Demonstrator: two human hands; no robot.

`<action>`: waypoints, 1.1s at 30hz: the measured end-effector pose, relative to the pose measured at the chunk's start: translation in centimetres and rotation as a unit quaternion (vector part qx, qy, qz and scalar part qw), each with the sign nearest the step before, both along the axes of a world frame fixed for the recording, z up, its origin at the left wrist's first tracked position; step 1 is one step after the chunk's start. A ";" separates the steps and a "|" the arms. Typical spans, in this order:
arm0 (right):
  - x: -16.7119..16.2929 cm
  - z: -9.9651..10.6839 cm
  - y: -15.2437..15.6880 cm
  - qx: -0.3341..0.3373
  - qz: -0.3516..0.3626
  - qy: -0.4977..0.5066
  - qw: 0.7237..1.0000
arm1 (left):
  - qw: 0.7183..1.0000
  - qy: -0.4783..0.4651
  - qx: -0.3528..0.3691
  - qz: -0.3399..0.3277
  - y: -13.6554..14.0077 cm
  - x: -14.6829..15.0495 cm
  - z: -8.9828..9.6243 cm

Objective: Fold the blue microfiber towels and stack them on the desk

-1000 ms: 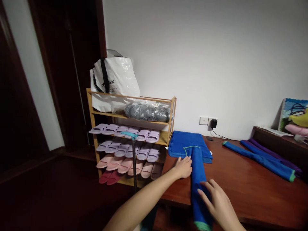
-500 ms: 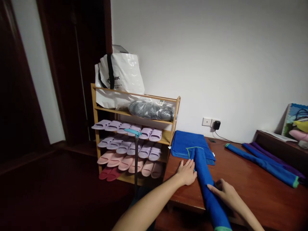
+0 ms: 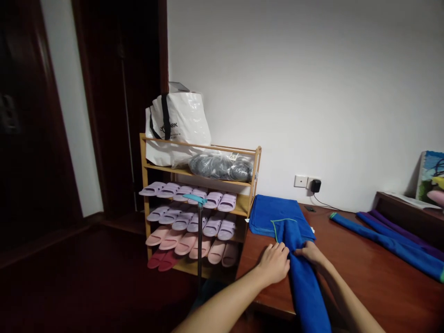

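Note:
A blue towel (image 3: pixel 307 286) with green edging lies in a long, narrow roll over the table, its near end running past the table's front edge and out of view. My left hand (image 3: pixel 275 263) has its fingers curled against the towel's left side. On the opposite side, my right hand (image 3: pixel 312 255) pinches the cloth, and the towel is squeezed narrower between the two hands. Its far end, with a flat green-edged corner, rests on a stack of folded blue towels (image 3: pixel 267 208).
On the wooden table (image 3: pixel 360 286), rolled blue towels (image 3: pixel 385 245) and a purple one (image 3: pixel 398 229) lie at the right. A black plug (image 3: pixel 315 186) sits in the wall socket. Left of the table stand a rack (image 3: pixel 255 185) of slippers and a dark pole (image 3: pixel 200 240) with a blue top.
My right hand has moved up along the towel and now pinches it across from my left hand. My left fingers have curled in. The view has shifted slightly.

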State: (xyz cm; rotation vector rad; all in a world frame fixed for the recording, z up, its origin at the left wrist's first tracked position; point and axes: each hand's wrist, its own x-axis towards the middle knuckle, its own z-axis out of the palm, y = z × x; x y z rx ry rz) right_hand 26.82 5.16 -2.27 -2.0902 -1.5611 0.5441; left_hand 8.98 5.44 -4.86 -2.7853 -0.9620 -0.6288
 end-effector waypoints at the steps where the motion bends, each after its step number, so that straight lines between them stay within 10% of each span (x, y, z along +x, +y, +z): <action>1: 0.3 0.0 -0.1 -0.005 -0.005 -0.012 1.000 | 1.000 -0.001 0.000 -0.002 0.0 0.0 0.0; 8: 0.9 0.4 -2.2 0.002 -0.053 -0.145 0.988 | 0.999 0.026 0.014 -0.035 0.3 0.4 0.1; 16: -1.7 0.5 -2.5 0.069 0.116 -0.115 0.984 | 0.998 0.024 0.019 -0.048 0.5 0.3 -0.2; 27: 1.7 -2.3 -1.1 0.040 0.042 -0.047 0.997 | 0.998 0.006 -0.007 -0.057 0.1 0.4 -0.1; 33: 3.8 -0.3 -1.3 0.073 -0.021 -0.101 0.992 | 0.998 -0.056 -0.010 0.008 0.4 0.1 0.2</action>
